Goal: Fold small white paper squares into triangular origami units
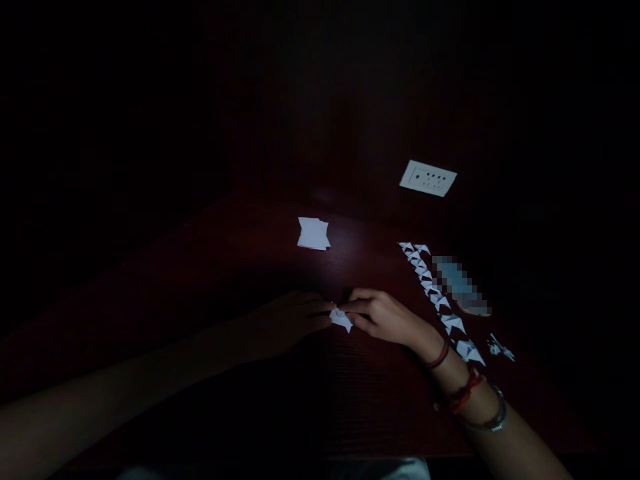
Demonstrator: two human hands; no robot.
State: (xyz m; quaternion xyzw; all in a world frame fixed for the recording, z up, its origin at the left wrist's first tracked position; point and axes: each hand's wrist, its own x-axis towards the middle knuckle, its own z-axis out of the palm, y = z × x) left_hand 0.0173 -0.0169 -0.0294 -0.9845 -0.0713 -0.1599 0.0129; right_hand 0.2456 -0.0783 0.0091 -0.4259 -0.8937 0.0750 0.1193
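Note:
A small folded white paper piece (342,319) lies on the dark wooden table (310,400), pinched between both hands. My left hand (285,320) reaches in from the left, dim in the shadow, its fingertips pressed together on the paper's left edge. My right hand (383,315) comes from the right with its fingers curled and closed on the paper's right side. Red thread bands and a metal bangle (493,419) sit on the right wrist.
A small stack of white paper squares (313,233) lies farther back. A row of several folded paper pieces (440,300) runs diagonally on the right, beside a blurred flat object (460,287). A white socket plate (428,178) sits at the back right. Surroundings are very dark.

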